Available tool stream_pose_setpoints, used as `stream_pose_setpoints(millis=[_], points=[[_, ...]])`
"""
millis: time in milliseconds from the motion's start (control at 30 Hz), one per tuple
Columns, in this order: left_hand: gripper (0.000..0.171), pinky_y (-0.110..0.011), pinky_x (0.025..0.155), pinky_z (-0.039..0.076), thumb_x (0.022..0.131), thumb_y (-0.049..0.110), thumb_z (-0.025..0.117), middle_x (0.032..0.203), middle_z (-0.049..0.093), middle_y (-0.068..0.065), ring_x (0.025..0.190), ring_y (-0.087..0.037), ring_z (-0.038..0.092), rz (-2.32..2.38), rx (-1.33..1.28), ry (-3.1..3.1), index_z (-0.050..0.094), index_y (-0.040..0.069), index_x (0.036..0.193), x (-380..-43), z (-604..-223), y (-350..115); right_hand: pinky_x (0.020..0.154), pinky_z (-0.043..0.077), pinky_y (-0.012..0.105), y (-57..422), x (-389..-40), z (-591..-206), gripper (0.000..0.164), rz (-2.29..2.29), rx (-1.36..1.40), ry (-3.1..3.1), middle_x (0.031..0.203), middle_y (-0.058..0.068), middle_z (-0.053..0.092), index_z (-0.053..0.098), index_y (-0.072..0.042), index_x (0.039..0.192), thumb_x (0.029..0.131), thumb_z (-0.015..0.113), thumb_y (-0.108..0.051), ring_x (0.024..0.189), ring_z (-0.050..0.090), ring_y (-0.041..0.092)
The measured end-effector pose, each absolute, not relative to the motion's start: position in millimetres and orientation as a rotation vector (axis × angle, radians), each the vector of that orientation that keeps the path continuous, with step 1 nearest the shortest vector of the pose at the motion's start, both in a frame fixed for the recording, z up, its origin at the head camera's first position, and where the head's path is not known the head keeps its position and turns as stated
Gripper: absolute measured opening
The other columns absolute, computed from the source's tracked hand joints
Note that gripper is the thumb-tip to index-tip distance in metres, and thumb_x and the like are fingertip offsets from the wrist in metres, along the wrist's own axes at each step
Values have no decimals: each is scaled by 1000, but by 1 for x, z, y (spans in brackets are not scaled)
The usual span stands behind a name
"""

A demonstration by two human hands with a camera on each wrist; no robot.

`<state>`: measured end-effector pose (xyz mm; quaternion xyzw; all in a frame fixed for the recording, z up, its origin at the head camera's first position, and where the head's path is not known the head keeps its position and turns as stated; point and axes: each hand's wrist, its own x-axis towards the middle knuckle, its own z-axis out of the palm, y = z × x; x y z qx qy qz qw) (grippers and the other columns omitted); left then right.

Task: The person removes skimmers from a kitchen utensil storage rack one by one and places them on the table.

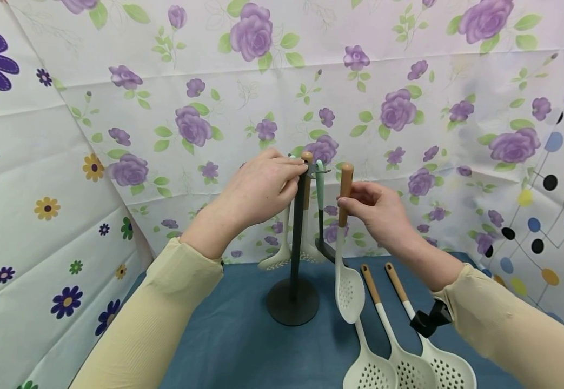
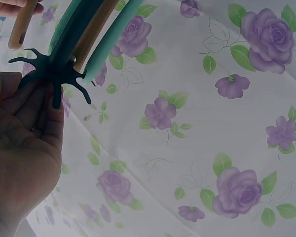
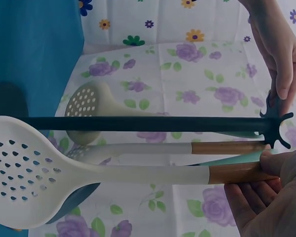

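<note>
The head camera looks forward and downward from farther away, the dark stand [image 1: 298,237] near its centre. The left wrist camera closely faces the flowered cloth [image 2: 227,128], with the stand's hooked top [image 2: 55,73] inverted at ten o'clock; the near right wrist camera [image 1: 430,320] shares this top, sideways, at three o'clock.

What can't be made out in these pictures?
Head: lower ends of the lying skimmers, cut off by bottom edge.
Head: handle of the leftmost one, behind the slotted spoon.
Left wrist: heads of green-handled utensils, past top edge.
Right wrist: part of right hand, past right edge.
</note>
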<state>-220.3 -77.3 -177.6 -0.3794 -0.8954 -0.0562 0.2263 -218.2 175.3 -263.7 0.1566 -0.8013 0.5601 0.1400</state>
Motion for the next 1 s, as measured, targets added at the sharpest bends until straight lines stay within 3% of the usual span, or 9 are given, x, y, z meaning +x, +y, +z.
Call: stream_pose_setpoints(millis=[500, 833, 1000], points=[[38, -33, 90, 50, 107, 15, 47, 144, 60, -2, 123, -24, 54, -180, -1070, -2449, 64, 9, 140, -220, -176, -77, 94, 57, 40, 199, -209, -261, 45, 1535, 396, -2363, 121, 13, 69, 64, -5, 136, 100, 70, -32, 107, 69, 22], [37, -32, 89, 50, 107, 15, 48, 143, 61, -3, 122, -24, 54, -187, -1081, -2440, 65, 8, 139, -221, -177, -77, 83, 57, 24, 213, -204, -260, 45, 1453, 352, -2371, 118, 12, 70, 66, -7, 133, 99, 71, -35, 101, 71, 17], [37, -33, 90, 50, 107, 15, 48, 143, 61, -3, 122, -24, 54, -190, -1084, -2437, 66, 8, 139, -221, -178, -78, 85, 57, 26, 221, -203, -265, 42, 1440, 319, -2359, 116, 9, 72, 68, -10, 130, 98, 71, -37, 100, 71, 15]])
